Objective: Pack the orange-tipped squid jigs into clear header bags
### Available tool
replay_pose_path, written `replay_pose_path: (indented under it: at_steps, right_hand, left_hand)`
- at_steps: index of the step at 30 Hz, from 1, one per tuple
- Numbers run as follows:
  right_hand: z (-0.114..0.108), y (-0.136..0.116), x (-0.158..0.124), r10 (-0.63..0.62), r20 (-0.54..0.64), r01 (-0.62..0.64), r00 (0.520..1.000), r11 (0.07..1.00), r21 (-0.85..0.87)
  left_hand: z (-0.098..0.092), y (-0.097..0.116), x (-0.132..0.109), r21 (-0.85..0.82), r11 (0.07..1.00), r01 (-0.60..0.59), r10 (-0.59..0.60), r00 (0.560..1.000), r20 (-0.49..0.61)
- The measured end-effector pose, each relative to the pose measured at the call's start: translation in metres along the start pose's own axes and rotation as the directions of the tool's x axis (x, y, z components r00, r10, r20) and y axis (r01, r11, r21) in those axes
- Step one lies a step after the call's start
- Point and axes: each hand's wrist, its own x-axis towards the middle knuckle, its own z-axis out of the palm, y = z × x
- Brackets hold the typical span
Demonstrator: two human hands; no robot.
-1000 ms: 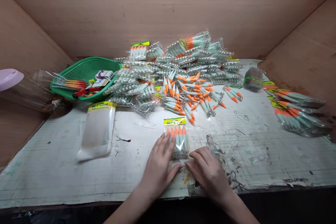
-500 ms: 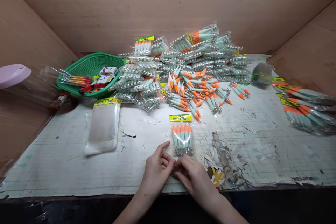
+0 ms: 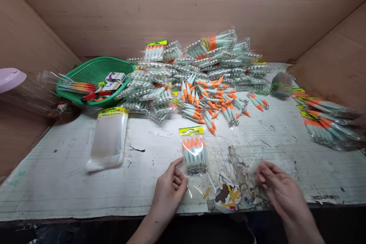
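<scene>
A clear packet of fishing lures [image 3: 194, 152], white with orange ends, lies flat in front of me under a yellow "BCT LURE" header. Its lower clear flap points toward the table's front edge. My left hand [image 3: 170, 187] rests at the packet's lower left, index finger out and thumb apart, the other fingers loosely curled. Well to the right of the packet, my right hand [image 3: 280, 188] is in a pinch, slightly blurred. Something thin and clear may be at its fingertips, too faint to name. Loose lures [image 3: 217, 99] are heaped beyond the packet.
Filled packets [image 3: 197, 59] are piled along the back wall. A green basket [image 3: 94, 65] and a stack of bags [image 3: 108, 139] are on the left. More lure packets [image 3: 326, 122] and a dark bundle with green ties [image 3: 281, 84] are on the right. The tabletop covering is torn [image 3: 228, 194] near the front edge.
My right hand has moved away from the packet's lower edge to the right. My left hand stays beside the packet. The view has shifted slightly.
</scene>
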Motion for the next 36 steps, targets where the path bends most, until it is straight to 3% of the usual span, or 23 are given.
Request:
replay_pose_path:
  at_steps: [1, 2, 3, 5, 7, 9, 11, 12, 13, 14, 16, 18, 21, 24, 28, 31, 36]
  right_hand:
    - [-0.012, 0.004, 0.005, -0.095, -0.102, 0.073, 0.990, 0.976, -0.206]
    - [-0.020, 0.005, 0.008, -0.238, -0.144, 0.159, 0.961, 0.894, -0.419]
    - [-0.022, 0.002, 0.009, -0.390, -0.098, 0.260, 0.916, 0.761, -0.594]
    - [-0.010, -0.010, 0.008, -0.594, 0.186, 0.527, 0.783, 0.473, -0.706]
    - [0.018, -0.025, 0.003, -0.639, 0.515, 0.795, 0.571, 0.273, -0.542]
    - [0.048, -0.037, 0.000, -0.648, 0.683, 0.934, 0.337, 0.142, -0.327]
    - [0.070, -0.042, -0.002, -0.682, 0.705, 0.979, 0.194, 0.090, -0.183]
    - [0.076, -0.041, -0.003, -0.703, 0.688, 0.984, 0.179, 0.117, -0.136]
    - [0.079, -0.040, -0.004, -0.722, 0.661, 0.978, 0.202, 0.182, -0.100]
    - [0.080, -0.038, -0.006, -0.731, 0.631, 0.958, 0.259, 0.277, -0.071]
    - [0.079, -0.033, -0.014, -0.701, 0.575, 0.865, 0.422, 0.502, -0.023]
    - [0.079, -0.029, -0.026, -0.623, 0.516, 0.731, 0.588, 0.682, -0.010]
    - [0.087, -0.026, -0.044, -0.461, 0.415, 0.545, 0.784, 0.832, -0.105]
    - [0.100, -0.025, -0.055, -0.292, 0.267, 0.349, 0.919, 0.915, -0.202]
    - [0.114, -0.026, -0.056, -0.132, 0.118, 0.158, 0.984, 0.956, -0.248]
    - [0.121, -0.028, -0.052, -0.071, 0.064, 0.086, 0.995, 0.956, -0.281]
    - [0.128, -0.031, -0.042, -0.025, 0.059, 0.047, 0.998, 0.915, -0.400]
  left_hand:
    - [-0.005, -0.004, -0.002, 0.028, 0.998, -0.060, 0.060, 0.998, 0.009]
    - [-0.010, -0.008, -0.003, 0.084, 0.985, -0.151, 0.150, 0.989, 0.013]
    - [-0.017, -0.012, -0.003, 0.166, 0.951, -0.261, 0.261, 0.965, 0.022]
    - [-0.029, -0.015, 0.002, 0.344, 0.789, -0.509, 0.498, 0.858, 0.128]
    - [-0.038, -0.012, 0.012, 0.372, 0.608, -0.701, 0.607, 0.713, 0.351]
    - [-0.042, -0.005, 0.024, 0.311, 0.518, -0.797, 0.604, 0.598, 0.527]
    - [-0.042, 0.002, 0.033, 0.273, 0.479, -0.834, 0.592, 0.537, 0.601]
    - [-0.041, 0.003, 0.034, 0.274, 0.468, -0.840, 0.599, 0.529, 0.601]
    - [-0.040, 0.004, 0.033, 0.283, 0.463, -0.840, 0.616, 0.534, 0.579]
    - [-0.038, 0.002, 0.030, 0.298, 0.473, -0.829, 0.637, 0.555, 0.535]
    - [-0.033, -0.002, 0.018, 0.324, 0.549, -0.771, 0.666, 0.637, 0.388]
    - [-0.025, -0.006, 0.002, 0.333, 0.676, -0.658, 0.629, 0.750, 0.204]
    - [-0.009, -0.006, -0.014, 0.357, 0.817, -0.453, 0.491, 0.871, -0.018]
    - [0.006, -0.006, -0.017, 0.411, 0.858, -0.310, 0.406, 0.898, -0.170]
    - [0.019, -0.006, -0.013, 0.484, 0.846, -0.224, 0.381, 0.888, -0.256]
    - [0.024, -0.005, -0.009, 0.527, 0.837, -0.148, 0.352, 0.883, -0.311]
    - [0.023, 0.001, -0.001, 0.613, 0.788, -0.061, 0.303, 0.905, -0.299]
